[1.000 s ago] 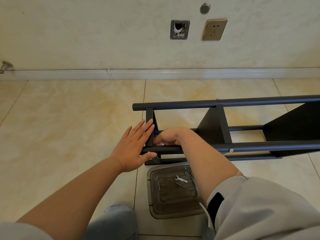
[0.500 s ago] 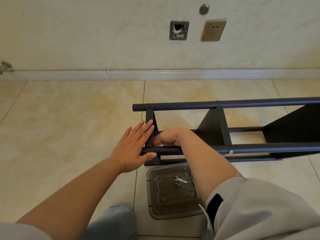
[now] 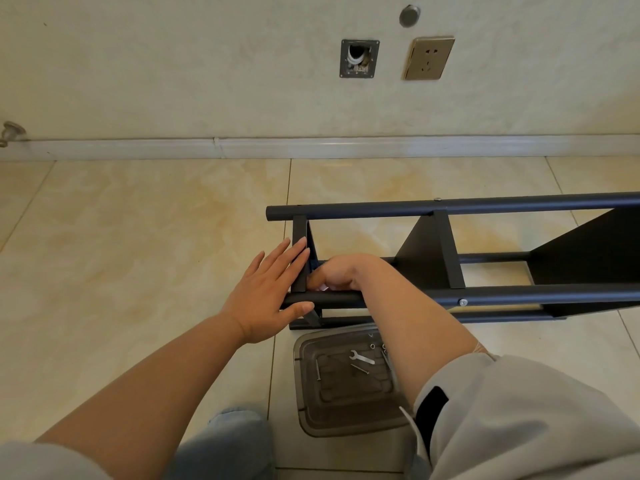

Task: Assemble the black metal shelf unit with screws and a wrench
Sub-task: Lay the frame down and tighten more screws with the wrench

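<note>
Head view: the shelf (image 3: 450, 251), a black frame of round matte tubes and flat sheet panels, lies on its side on the glossy tiled floor (image 3: 138, 237) near the wall. The step in hand looks like fitting a fastener at the left end panel. The left hand (image 3: 266, 289) lies flat, fingers straight, pressing the end panel, with its thumb under the near tube (image 3: 519, 294). The right hand (image 3: 334, 273) reaches inside the frame with curled fingers; it may pinch a screw or nut, but I cannot tell. A bright screw head (image 3: 462, 302) already shows further along that tube. The small steel wrench (image 3: 362, 357) lies untouched in a clear plastic tray (image 3: 311, 410) with loose long screws (image 3: 317, 368), just before the shelf. Next comes seating the fastener by touch, then taking up the wrench.
</note>
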A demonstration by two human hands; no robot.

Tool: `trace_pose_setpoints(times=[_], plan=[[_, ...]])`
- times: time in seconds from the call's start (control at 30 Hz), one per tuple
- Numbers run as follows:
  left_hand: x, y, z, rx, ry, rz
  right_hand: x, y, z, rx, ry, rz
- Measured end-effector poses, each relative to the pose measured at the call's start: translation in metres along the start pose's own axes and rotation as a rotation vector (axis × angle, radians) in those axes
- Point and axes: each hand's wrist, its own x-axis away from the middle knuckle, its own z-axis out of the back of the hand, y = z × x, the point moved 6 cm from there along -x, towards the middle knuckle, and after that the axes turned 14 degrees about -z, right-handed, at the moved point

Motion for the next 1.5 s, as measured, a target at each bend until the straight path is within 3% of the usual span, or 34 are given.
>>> trace_pose_setpoints(times=[1.5], plan=[[-0.0015,-0.0007,-0.0017,0.013,0.008,0.037,-0.0014,0.0012,0.0004,0.014,-0.048,0.036]])
